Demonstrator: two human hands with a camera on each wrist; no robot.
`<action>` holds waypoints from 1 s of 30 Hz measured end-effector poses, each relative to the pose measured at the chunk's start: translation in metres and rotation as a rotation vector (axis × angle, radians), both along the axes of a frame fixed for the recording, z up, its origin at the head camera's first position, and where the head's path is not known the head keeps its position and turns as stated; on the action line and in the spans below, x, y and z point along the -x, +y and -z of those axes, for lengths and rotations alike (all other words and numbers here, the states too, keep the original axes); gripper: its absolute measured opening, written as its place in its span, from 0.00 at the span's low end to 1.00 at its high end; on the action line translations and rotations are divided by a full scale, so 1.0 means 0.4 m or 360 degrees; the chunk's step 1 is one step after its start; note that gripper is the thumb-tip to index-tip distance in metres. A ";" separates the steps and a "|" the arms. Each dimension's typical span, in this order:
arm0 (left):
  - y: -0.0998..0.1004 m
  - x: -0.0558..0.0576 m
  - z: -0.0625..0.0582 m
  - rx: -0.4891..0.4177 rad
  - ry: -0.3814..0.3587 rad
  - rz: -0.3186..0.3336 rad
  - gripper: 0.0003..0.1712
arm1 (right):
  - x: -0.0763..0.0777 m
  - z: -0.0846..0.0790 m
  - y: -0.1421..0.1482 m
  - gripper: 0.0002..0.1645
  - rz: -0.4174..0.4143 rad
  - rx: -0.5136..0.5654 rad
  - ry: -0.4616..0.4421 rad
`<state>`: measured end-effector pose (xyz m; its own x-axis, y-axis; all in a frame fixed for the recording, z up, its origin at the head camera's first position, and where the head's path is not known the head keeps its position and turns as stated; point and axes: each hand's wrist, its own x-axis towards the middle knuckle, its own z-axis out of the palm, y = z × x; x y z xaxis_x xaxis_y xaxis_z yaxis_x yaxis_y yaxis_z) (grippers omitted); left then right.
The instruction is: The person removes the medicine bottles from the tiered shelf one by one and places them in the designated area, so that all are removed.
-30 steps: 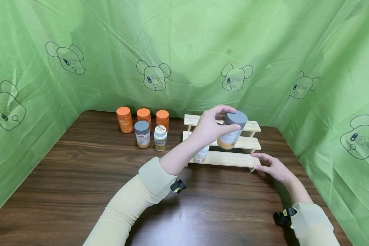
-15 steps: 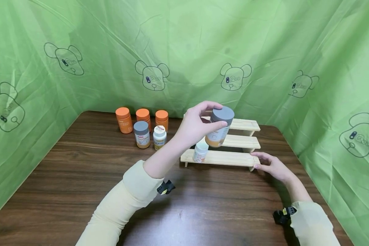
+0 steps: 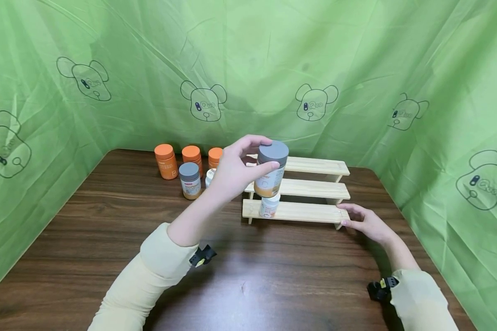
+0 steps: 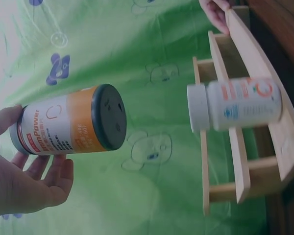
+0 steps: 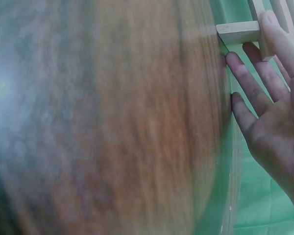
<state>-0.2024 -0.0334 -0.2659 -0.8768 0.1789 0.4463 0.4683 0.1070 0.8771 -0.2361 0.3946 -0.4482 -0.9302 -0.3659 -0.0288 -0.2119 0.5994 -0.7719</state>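
Observation:
My left hand [image 3: 232,172] holds a supplement jar with a grey lid [image 3: 272,168] by its upper part, between thumb and fingers, in the air above the left end of a three-step wooden shelf [image 3: 310,211]. In the left wrist view the jar's dark base [image 4: 110,117] shows, apart from the shelf. A small white bottle [image 3: 269,208] stands on the lowest step at its left; the held jar partly overlaps it in the head view. My right hand [image 3: 366,224] holds the right end of that lowest step between thumb and fingers.
Several orange-capped bottles [image 3: 166,162] stand at the back left of the brown table [image 3: 107,239]. In front of them are another grey-lidded jar [image 3: 190,181] and a white bottle [image 3: 210,177] mostly hidden by my left hand. A green cloth [image 3: 257,55] hangs behind.
My left hand has carried the grey-lidded jar leftward along the shelf, from its right half to above the small white bottle. The right hand has stayed at the shelf's end.

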 end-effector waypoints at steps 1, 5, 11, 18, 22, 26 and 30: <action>-0.010 -0.001 0.000 -0.0004 0.0011 -0.0010 0.23 | 0.000 -0.001 -0.001 0.30 -0.0002 -0.0007 0.0002; -0.050 -0.006 -0.002 -0.0041 0.0047 -0.0044 0.24 | -0.001 -0.005 -0.004 0.30 -0.0001 -0.0023 0.0011; -0.096 -0.008 0.001 -0.0099 0.0140 -0.0049 0.24 | 0.000 -0.002 0.000 0.30 0.0006 -0.0006 0.0000; -0.138 -0.011 0.030 -0.0061 0.0139 -0.0162 0.24 | -0.005 0.000 -0.003 0.30 0.0002 0.0015 -0.0024; -0.163 -0.010 0.053 -0.0054 0.0175 -0.0254 0.23 | -0.006 -0.001 -0.005 0.30 0.0004 0.0017 -0.0016; -0.190 -0.012 0.071 -0.0045 0.0148 -0.0337 0.22 | -0.005 0.000 -0.003 0.30 0.0006 0.0012 -0.0019; -0.217 -0.020 0.079 0.0033 0.0103 -0.0432 0.23 | -0.004 -0.001 -0.001 0.30 0.0008 0.0006 -0.0018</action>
<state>-0.1945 -0.1203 -0.2975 -0.8636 -0.0491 0.5017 0.4750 0.2539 0.8425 -0.2345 0.3941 -0.4479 -0.9316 -0.3615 -0.0381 -0.2001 0.5977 -0.7764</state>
